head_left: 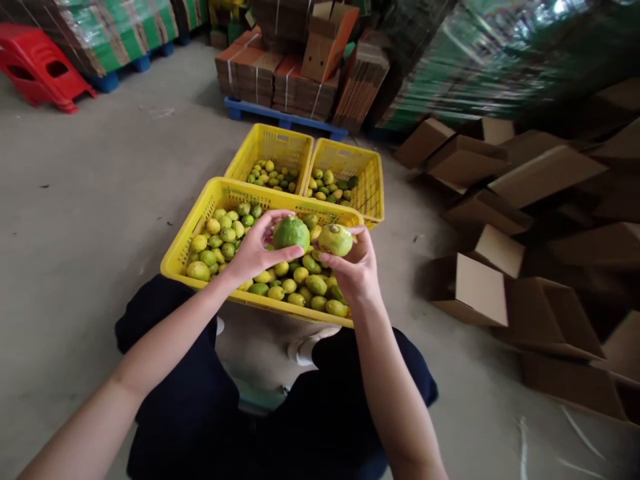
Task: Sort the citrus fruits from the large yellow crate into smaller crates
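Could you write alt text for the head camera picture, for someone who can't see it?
A person's left hand holds a green fruit and the right hand a yellow-green fruit, above a yellow crate of similar fruit. Two more yellow crates with fruit stand just beyond; open cardboard boxes lie to the right.

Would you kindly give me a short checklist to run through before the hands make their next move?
1. Left hand has a grip: ok, thumb and fingers hold the green fruit.
2. Right hand has a grip: ok, it holds the yellow-green fruit.
3. Held fruits apart: ok, a small gap shows between them.
4. Undersides of both fruits checked: cannot tell, they face away from the camera.
5. Full view into the front crate: not ok, the hands cover part of its contents.
6. Room in the rear left crate and rear right crate: ok, both look partly filled.
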A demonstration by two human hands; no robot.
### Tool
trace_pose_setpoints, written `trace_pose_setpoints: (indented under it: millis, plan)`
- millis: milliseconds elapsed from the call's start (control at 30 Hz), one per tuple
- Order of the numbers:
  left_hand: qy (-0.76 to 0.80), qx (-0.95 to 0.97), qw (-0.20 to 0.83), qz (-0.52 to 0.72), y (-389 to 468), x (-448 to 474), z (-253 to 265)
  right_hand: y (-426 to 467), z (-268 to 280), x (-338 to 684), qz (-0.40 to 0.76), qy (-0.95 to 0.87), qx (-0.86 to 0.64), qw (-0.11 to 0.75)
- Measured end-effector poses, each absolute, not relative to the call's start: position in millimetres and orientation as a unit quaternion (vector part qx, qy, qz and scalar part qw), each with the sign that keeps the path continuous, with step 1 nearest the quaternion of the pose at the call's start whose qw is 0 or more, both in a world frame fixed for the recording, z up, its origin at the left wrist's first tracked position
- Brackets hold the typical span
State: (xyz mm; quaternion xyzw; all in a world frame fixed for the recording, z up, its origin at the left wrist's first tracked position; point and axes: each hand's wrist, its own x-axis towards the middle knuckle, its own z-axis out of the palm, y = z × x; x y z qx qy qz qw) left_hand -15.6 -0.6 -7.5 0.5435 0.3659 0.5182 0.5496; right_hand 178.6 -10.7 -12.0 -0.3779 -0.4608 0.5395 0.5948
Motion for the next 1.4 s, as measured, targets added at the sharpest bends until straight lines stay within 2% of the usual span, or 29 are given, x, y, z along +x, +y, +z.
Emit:
trace_pose_setpoints:
  millis: [233, 500, 700, 1000, 1233, 1400]
  plan:
    - [0.356, 0.594, 0.492, 0.528, -7.2, -22.4, 8.7, -10.0, 2.2, 165.7, 0.444, -0.527, -0.360, 0.629]
    - [0.374, 0.597, 0.446, 0.552, -0.4, -23.0, 1.2, 0.2, -5.0, 162.3, 0.359, -0.589, -0.400, 0.604]
    - [0.394, 0.513, 0.478, 0.594, 1.5, -11.6, -4.9, -3.2, -5.1, 164.2, 0.365, -0.579, -0.418, 0.597]
    - [0.373, 0.531, 0.490, 0.583, 3.3, -2.0, -8.0, -16.4, -7.1, 175.0, 0.359, -0.553, -0.442, 0.608]
    - [0.375, 0.478, 0.556, 0.567, 7.9, 4.8, -5.8, -20.0, -3.8, 179.4, 0.340, -0.553, -0.478, 0.591]
    - [0.367, 0.329, 0.748, 0.444, 15.5, 4.8, -0.7, -20.2, 1.6, 181.3, 0.449, -0.447, -0.491, 0.598]
